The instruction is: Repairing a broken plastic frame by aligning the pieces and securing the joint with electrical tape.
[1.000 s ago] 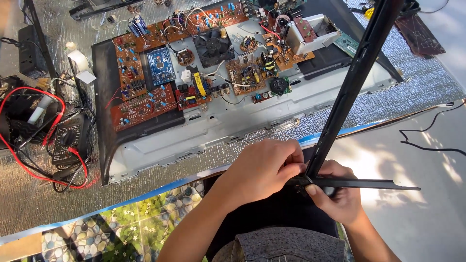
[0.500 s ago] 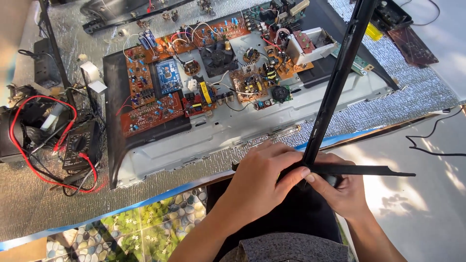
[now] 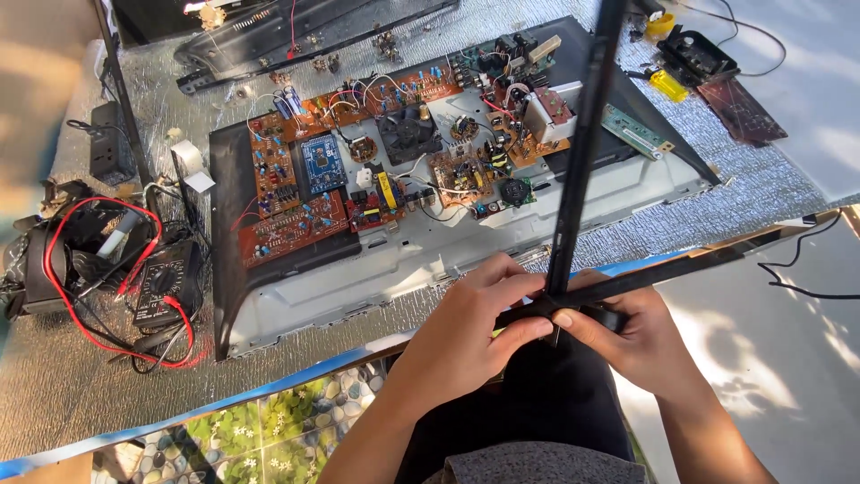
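— So, what are the hands doing?

— Both grip the corner of a thin black frame (image 3: 573, 170), glossy plastic strips meeting at right angles. The left hand (image 3: 470, 327) pinches it from above; the right hand (image 3: 632, 336) closes around it from beneath.

— Where's that?

— Just in front of the opened television chassis (image 3: 448, 260), pale grey metal carrying orange-brown circuit boards (image 3: 296, 193). Left of it lies a black multimeter (image 3: 166, 282) with looping red leads.

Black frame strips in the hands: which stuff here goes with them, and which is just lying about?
In use: left hand, right hand, upright black strip, crosswise black strip.

Lying about: opened screen with circuit boards, multimeter, red leads, yellow part.
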